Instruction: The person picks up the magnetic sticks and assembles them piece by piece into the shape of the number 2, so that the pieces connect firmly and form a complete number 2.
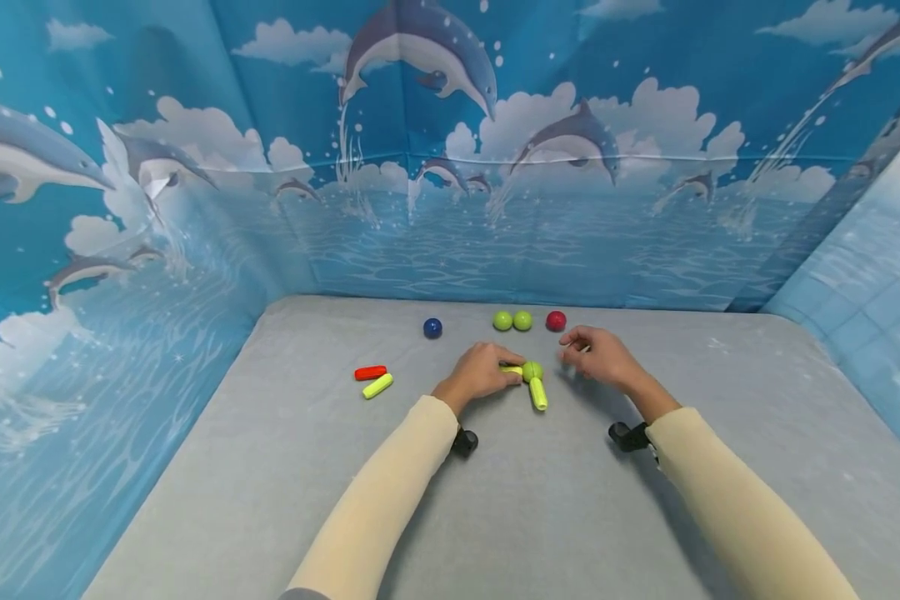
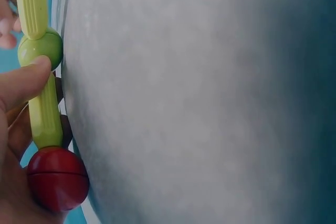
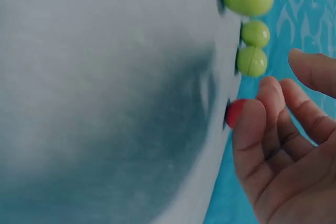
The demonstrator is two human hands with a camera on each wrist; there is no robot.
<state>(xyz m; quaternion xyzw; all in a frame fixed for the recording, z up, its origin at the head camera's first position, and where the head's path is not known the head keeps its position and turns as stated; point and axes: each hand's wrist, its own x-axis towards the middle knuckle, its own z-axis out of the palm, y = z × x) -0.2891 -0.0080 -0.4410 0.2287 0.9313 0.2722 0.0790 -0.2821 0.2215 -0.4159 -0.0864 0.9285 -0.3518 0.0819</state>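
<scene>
My left hand (image 1: 480,369) grips a yellow-green rod (image 2: 44,116), the thumb near its joint with a green ball (image 1: 532,372). On that rod's other end is a dark red ball (image 2: 58,179), hidden under the hand in the head view. A second yellow-green rod (image 1: 538,394) sticks out of the green ball toward me. To the right of this joined piece, my right hand (image 1: 598,357) hovers over the table with loosely bent fingers and nothing in them. A loose red ball (image 1: 556,321) lies just beyond its fingertips.
Two light green balls (image 1: 512,321) sit side by side at the back of the grey table (image 1: 540,517), with a dark blue ball (image 1: 432,328) to their left. Farther left lie a red rod (image 1: 371,372) and a yellow rod (image 1: 378,386). A dolphin-print curtain (image 1: 450,233) stands behind.
</scene>
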